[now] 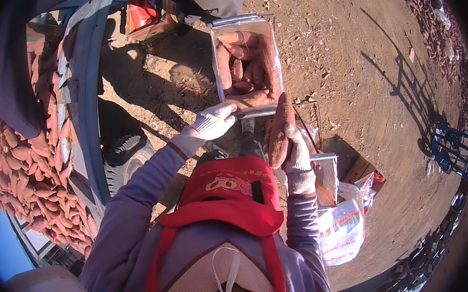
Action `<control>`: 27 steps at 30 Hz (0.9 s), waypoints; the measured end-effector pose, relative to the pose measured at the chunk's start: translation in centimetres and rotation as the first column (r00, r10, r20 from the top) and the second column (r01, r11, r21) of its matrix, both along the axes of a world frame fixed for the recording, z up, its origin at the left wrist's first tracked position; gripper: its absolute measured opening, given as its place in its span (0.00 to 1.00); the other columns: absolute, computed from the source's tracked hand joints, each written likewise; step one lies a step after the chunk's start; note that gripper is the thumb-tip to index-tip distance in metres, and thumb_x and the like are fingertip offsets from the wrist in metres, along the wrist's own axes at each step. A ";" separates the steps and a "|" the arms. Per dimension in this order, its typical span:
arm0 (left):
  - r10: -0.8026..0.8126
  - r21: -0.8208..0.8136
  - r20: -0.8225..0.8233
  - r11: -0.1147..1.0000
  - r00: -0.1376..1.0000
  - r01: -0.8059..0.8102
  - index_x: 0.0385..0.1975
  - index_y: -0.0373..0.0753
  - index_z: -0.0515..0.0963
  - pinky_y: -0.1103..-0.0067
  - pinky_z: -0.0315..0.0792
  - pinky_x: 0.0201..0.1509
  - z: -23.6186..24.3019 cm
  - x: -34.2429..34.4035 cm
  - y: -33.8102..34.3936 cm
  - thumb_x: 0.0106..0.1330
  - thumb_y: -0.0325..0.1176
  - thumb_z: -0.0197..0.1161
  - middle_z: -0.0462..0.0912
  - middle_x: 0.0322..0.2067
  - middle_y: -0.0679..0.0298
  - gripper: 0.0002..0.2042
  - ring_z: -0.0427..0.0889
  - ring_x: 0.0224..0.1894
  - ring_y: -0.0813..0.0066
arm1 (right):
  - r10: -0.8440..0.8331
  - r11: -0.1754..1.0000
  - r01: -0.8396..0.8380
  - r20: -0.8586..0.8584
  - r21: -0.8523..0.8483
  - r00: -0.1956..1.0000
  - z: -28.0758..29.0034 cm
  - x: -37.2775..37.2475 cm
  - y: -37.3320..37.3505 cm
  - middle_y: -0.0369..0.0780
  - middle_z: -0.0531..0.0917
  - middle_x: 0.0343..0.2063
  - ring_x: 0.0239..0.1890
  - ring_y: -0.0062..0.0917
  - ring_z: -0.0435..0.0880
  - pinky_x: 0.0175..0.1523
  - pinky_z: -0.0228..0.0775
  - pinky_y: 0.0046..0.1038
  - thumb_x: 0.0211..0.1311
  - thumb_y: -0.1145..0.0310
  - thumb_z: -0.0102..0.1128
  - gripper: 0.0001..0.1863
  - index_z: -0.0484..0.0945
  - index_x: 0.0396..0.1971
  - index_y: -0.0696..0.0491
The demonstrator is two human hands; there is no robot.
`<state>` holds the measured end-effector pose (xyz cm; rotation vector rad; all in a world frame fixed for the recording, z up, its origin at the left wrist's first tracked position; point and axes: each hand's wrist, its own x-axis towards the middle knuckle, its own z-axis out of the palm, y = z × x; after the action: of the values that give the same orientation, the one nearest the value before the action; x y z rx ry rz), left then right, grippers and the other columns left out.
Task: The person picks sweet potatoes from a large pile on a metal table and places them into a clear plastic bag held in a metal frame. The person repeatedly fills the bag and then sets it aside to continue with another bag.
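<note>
Sweet potato [282, 129], long and reddish-brown, is gripped in our right hand [296, 151], the gloved fingers wrapped about its side so that both ends stick out; we judge that holding it at the middle balances its weight. It is just beside the near right corner of the lined box [277, 72]. Our left hand [214, 122], also gloved, has its fingers partly curled at that box's near edge, perhaps to steady it; whether they pinch the rim or only rest there, we cannot tell. The roots inside [269, 65] lie mostly along the walls, with smaller ones between, probably to use the room well.

Counting, we have one root in hand and roughly ten showing in the box, though overlaps blur the tally. Near our right forearm are one second container [325, 179] and one white sack [343, 233] with red stripes. One blue hand truck [452, 147] stands well apart at the right. On our left spreads one heap [27, 156] of roots, too many to count.
</note>
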<state>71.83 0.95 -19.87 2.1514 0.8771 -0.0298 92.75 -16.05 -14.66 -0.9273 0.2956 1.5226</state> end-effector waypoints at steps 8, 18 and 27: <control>0.412 -0.277 -0.058 0.869 0.909 -0.411 0.50 0.36 0.75 0.72 0.77 0.50 8.5 -10.9 -7.4 0.67 0.32 0.60 0.82 0.43 0.53 0.14 0.83 0.47 0.60 | 0.468 0.867 -0.359 0.810 -0.344 0.354 -6.9 -0.9 17.2 0.48 0.78 0.53 0.56 0.31 0.76 0.61 0.65 0.27 0.55 0.56 0.70 0.44 0.60 0.66 0.62; 0.553 -0.177 -0.012 0.818 0.833 -0.547 0.51 0.36 0.75 0.70 0.77 0.49 13.1 -16.4 -10.9 0.67 0.32 0.59 0.80 0.44 0.52 0.14 0.83 0.46 0.57 | 0.566 0.824 -0.344 0.659 -0.450 0.495 -14.5 0.6 12.6 0.44 0.75 0.55 0.52 0.28 0.77 0.51 0.73 0.27 0.54 0.62 0.66 0.38 0.64 0.66 0.56; 0.744 -0.201 -0.143 0.624 0.653 -0.755 0.52 0.34 0.74 0.72 0.76 0.53 13.4 -20.5 -15.5 0.66 0.28 0.59 0.81 0.46 0.52 0.15 0.82 0.49 0.60 | 0.823 0.464 -0.097 0.469 -0.881 -0.322 -17.2 -2.8 18.4 0.52 0.74 0.56 0.57 0.46 0.77 0.58 0.73 0.40 0.47 0.47 0.70 0.50 0.57 0.66 0.57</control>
<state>51.31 -14.57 -6.48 1.4097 1.6574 0.2288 89.96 2.33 -31.89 -2.7570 -1.1190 0.9663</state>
